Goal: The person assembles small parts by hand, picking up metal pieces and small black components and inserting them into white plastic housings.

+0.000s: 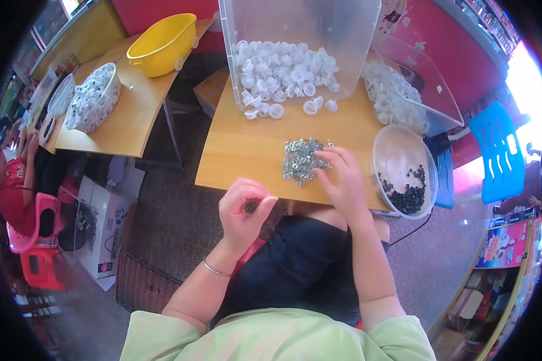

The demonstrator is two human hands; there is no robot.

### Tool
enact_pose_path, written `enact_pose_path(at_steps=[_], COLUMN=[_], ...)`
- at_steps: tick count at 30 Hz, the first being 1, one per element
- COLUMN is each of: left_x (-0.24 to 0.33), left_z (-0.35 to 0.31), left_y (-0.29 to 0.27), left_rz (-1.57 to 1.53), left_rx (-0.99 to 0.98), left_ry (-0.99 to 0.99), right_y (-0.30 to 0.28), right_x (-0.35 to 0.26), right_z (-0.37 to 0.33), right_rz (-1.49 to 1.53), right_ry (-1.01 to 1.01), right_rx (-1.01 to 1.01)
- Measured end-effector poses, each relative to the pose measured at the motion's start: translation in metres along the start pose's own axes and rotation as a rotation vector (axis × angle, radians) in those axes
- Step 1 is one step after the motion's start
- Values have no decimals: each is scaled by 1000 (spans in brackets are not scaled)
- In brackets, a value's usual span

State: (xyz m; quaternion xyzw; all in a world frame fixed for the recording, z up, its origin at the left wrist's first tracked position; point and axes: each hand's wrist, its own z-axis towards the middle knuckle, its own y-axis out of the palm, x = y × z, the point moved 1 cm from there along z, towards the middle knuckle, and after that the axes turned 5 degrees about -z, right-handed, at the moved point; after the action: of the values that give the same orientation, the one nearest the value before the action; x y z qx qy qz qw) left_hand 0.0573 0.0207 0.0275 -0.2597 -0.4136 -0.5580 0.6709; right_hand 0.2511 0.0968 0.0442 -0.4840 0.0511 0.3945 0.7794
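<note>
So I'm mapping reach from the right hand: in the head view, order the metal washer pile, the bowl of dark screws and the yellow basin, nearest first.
From the right hand:
1. Metal washer pile, under its fingertips.
2. Bowl of dark screws, just right.
3. Yellow basin, far left, other table.

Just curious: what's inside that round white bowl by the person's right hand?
Small dark pieces, maybe screws, lie heaped in the white bowl at its near side; the rest shows bare white bottom. Whatever lies beneath the heap is covered.

Parts laid out across a table [241, 156]

A heap of metal washers [301, 157] lies mid-table under the right hand [342, 180]; plastic rings [280, 75] spill from a tipped bin [295, 36] at the far edge. A bowl [403, 168] holding screws [411, 192] sits right; the left hand [244, 207] hovers off the near edge.
</note>
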Motion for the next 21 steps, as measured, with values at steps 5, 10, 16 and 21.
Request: enact_pose_path(at_steps=[5,10,16,21], left_x=[4,-1,-1,-2], left_z=[3,1,4,4], left_y=[0,2,-1,-1], left_rz=[-88,-222,-178,-366], left_rx=[-85,-122,-114,-50], left_ry=[-204,-268,-353,-557], right_y=[20,44,69,67], right_x=[36,70,83,97], right_z=[47,104,102,91], right_rz=[-81,-95,-258,-46], right_ry=[-11,37,65,69], right_rx=[-33,3,-192,-92])
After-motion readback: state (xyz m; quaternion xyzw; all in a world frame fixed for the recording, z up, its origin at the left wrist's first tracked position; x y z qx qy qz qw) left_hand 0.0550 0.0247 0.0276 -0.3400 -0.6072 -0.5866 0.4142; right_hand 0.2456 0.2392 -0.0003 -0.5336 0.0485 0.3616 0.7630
